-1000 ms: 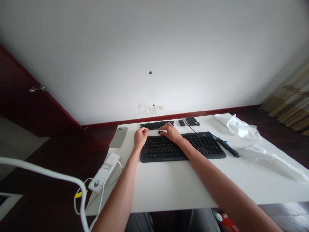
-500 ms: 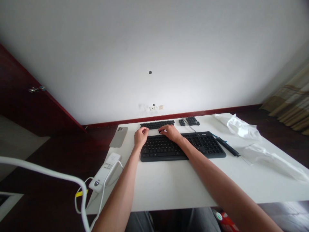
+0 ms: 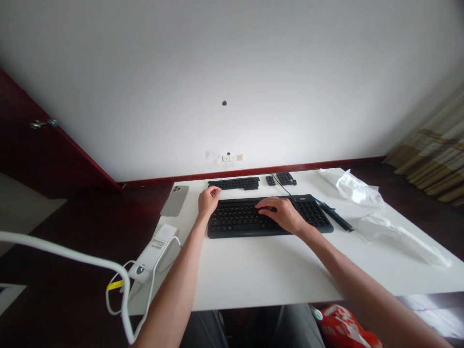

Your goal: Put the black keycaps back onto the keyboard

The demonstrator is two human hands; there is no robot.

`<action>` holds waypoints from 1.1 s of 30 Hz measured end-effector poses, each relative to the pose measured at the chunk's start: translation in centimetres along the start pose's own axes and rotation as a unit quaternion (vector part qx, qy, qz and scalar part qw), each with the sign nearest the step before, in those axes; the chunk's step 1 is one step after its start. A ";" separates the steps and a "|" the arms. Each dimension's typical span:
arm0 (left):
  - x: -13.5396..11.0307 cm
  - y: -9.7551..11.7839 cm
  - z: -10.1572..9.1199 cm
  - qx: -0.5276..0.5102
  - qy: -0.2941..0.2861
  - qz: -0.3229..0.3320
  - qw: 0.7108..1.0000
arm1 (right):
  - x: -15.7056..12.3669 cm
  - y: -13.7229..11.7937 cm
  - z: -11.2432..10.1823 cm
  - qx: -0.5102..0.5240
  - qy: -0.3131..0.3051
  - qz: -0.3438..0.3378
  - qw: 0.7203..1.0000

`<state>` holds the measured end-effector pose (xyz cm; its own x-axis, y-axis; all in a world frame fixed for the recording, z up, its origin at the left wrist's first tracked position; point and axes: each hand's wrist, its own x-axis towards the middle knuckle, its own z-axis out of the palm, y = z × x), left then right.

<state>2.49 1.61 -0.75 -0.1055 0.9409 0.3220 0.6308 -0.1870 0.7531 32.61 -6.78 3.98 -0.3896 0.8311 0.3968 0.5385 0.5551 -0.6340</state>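
Right hand [image 3: 282,214] had shifted right across the black keyboard [image 3: 232,227], off its top edge, and lay over the keys right of centre, fingers curled down; could not tell if it pinched anything. Left hand [image 3: 209,200] sat loosely curled at the keyboard's top-left corner, grip also unclear. Row of loose black keycaps [image 3: 234,183] lay on the white table [image 3: 253,270] just behind the keyboard, with a small keycap cluster [image 3: 270,180] and a larger one [image 3: 286,179] to its right. Grey smartphone [image 3: 174,200] lay left of the left hand, white power brick [image 3: 152,253] with cable nearer the front. Black pen-like tool [image 3: 335,216] and white plastic bag [image 3: 357,189] sat right.
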 end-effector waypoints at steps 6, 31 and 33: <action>0.1 -0.3 0.1 0.008 0.000 0.007 1.000 | -2.6 0.3 0.5 0.012 -0.013 0.014 1.000; -0.2 0.1 -0.2 0.004 -0.004 0.002 1.000 | -2.6 -0.6 0.2 -0.073 -0.069 -0.085 0.991; -0.2 0.0 -0.1 0.002 -0.003 0.007 1.000 | -2.6 -0.5 0.3 -0.067 -0.067 -0.084 0.992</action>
<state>2.45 1.42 -0.72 -0.0913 0.9401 0.3284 0.6351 -0.1990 0.7464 33.11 -9.25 3.06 -0.5739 0.7189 0.3922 0.5478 0.6930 -0.4687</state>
